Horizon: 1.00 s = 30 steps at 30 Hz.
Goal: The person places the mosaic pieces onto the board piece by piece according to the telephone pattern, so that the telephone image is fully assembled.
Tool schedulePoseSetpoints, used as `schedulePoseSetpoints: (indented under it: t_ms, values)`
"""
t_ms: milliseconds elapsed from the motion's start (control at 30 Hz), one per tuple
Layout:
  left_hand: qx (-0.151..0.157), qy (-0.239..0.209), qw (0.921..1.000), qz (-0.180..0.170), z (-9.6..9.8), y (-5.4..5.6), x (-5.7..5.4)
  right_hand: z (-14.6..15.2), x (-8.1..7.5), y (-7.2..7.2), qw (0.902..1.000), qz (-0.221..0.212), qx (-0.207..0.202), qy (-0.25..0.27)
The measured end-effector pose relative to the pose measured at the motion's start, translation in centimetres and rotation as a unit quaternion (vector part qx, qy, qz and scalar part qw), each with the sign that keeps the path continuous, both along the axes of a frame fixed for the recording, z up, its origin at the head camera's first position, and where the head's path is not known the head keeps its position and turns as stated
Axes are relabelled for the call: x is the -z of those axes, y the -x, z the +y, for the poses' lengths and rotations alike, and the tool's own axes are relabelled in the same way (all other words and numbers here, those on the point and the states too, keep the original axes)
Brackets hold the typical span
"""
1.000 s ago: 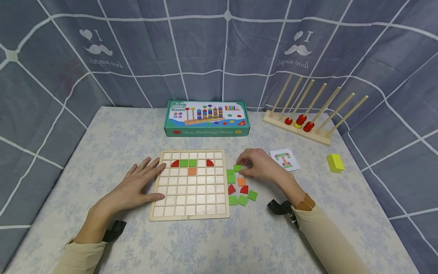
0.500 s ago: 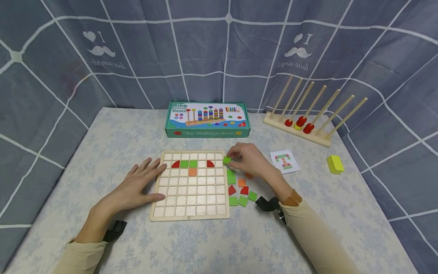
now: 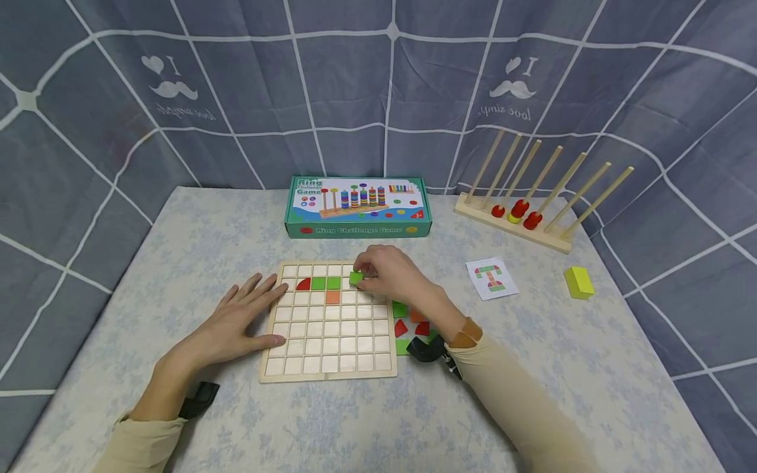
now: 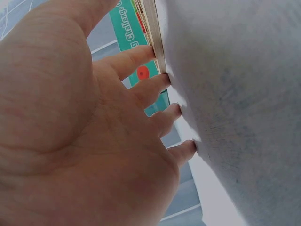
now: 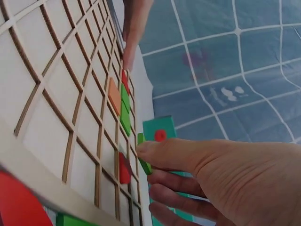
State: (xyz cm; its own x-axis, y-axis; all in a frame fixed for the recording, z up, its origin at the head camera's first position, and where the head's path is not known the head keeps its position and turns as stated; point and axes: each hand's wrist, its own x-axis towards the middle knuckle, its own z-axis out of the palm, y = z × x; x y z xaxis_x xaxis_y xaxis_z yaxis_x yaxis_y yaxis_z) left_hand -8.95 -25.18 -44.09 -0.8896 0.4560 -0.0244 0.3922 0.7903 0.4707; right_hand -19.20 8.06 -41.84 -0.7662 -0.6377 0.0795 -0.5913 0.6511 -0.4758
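Note:
A wooden grid board (image 3: 328, 341) lies on the table. In its second row sit a red quarter-round tile (image 3: 303, 284) and two green square tiles (image 3: 326, 283), with an orange square tile (image 3: 333, 297) below. My right hand (image 3: 393, 272) pinches another green square tile (image 3: 355, 278) between thumb and fingers, over the upper board just right of the green pair. A second red quarter-round (image 5: 124, 168), hidden by the hand in the head view, shows in the right wrist view. My left hand (image 3: 233, 322) rests with spread, straight fingers on the board's left edge.
Loose green, red and orange tiles (image 3: 401, 327) lie right of the board, partly under my right arm. A pattern card (image 3: 492, 278), a yellow block (image 3: 579, 282) and a peg stand (image 3: 514, 223) with rings are further right. A green game box (image 3: 358, 207) stands behind.
My right hand has carried the green square tile from the loose pile leftward, over the board's right edge, to above the second row. My left hand stays in place.

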Motion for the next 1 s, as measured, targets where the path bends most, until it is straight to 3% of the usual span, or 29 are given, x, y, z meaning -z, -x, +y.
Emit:
schedulePoseSetpoints:
  t_ms: [600,1000]
  values:
    - [-0.003,0.001,1.0000,-0.004,0.1,0.0,-0.1,-1.3,0.8,-0.8,0.9995,0.010,-0.016,-0.026]
    - [-0.002,0.004,1.0000,-0.008,0.0,0.1,-0.1,3.1,0.2,-1.0,0.9999,-0.007,-0.002,0.012]
